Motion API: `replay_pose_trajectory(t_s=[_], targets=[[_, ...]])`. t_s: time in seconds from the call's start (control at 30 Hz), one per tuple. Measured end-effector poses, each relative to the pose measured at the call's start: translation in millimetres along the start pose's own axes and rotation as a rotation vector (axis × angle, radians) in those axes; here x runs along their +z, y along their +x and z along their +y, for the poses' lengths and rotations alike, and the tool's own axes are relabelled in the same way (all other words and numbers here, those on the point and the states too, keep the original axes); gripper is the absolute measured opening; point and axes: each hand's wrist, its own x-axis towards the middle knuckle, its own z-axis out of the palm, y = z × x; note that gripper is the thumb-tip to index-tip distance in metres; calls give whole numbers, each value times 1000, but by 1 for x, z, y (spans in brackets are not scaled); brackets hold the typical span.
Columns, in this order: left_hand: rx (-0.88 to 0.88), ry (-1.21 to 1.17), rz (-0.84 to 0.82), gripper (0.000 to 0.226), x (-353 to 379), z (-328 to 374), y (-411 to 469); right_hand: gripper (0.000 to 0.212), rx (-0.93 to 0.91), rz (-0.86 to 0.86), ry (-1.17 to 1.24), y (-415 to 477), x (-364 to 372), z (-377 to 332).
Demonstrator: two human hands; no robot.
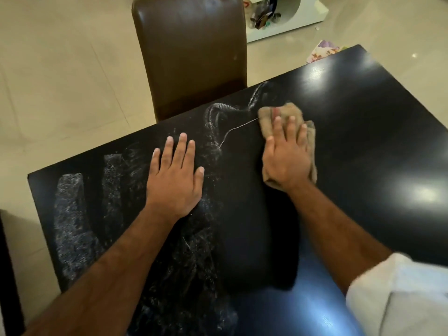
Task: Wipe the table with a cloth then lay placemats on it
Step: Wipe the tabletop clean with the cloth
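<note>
A glossy black table (pixel 363 141) fills most of the view, streaked with whitish dusty smears on its left half. A crumpled tan cloth (pixel 269 115) lies near the far edge, with a loose thread trailing left from it. My right hand (pixel 286 156) presses flat on top of the cloth. My left hand (pixel 174 175) rests palm down on the bare table, fingers spread, holding nothing. A flowery mat-like sheet (pixel 322 50) shows partly beyond the table's far right corner.
A brown leather chair (pixel 191 52) is pushed against the table's far edge. Beige floor tiles surround the table. A white shelf unit (pixel 291 18) with clutter stands at the back right. A dark edge of furniture (pixel 7 275) shows at the left.
</note>
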Motion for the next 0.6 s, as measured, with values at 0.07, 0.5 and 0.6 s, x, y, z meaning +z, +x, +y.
replay_pose_trajectory(t_s=[0.07,0.5,0.6], targets=[[7,15,32,72,6,0,3,67,70,-39,7,51,-11,20],[13,11,73,74,11,1,0,70,-381,-81,-71,29,-2,-75],[15,13,73,74,9,-1,1,70,-402,-68,-95,6,2,-40]])
